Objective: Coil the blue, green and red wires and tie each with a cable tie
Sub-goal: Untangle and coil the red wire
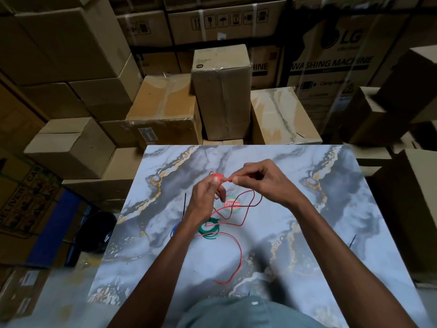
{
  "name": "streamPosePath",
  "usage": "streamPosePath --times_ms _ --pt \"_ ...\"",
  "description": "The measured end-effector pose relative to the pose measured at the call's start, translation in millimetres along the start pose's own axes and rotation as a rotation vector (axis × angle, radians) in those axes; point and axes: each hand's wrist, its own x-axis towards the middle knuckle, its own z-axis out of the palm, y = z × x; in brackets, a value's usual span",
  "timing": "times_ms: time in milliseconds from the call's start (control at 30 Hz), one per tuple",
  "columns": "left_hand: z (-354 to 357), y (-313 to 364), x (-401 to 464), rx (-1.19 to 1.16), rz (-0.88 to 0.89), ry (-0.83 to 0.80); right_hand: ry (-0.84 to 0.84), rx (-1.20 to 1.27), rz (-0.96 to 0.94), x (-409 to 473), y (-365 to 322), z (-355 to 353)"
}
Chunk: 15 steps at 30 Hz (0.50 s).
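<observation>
Both hands hold the red wire [240, 254] above the marble-patterned table [307, 245]. My left hand [207, 195] pinches a small red loop near its fingertips. My right hand [262, 181] pinches the wire just to the right of that loop. The rest of the red wire hangs in loose loops and trails toward the near edge. A coiled green wire [209, 229] lies on the table under my left wrist. Part of a blue wire [174, 229] shows at the left of my left forearm, mostly hidden. A black cable tie [184, 204] lies beside it.
Another black cable tie [352, 241] lies at the table's right side. A round sticker [233, 204] sits on the table's middle. Stacked cardboard boxes [222, 91] surround the table at the back and on both sides.
</observation>
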Motion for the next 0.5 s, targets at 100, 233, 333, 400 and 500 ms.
streamPosePath --times_ms 100,233,333,400,500 --pt "6.9 -1.6 -7.5 -0.008 0.006 -0.099 0.071 0.004 -0.003 2.0 1.1 -7.5" --pt "12.6 9.2 -14.3 -0.236 -0.076 -0.186 0.229 0.028 0.063 6.7 13.6 -17.5" --pt "6.6 19.3 -13.8 -0.286 -0.158 -0.247 0.277 -0.068 0.1 8.1 26.9 -28.4" --pt "-2.1 23.1 -11.5 -0.319 -0.218 -0.269 0.277 -0.134 0.131 5.5 32.3 -38.8" --pt "-16.1 24.6 -11.3 -0.521 -0.305 -0.252 0.33 -0.269 0.182 0.0 41.5 -59.8"
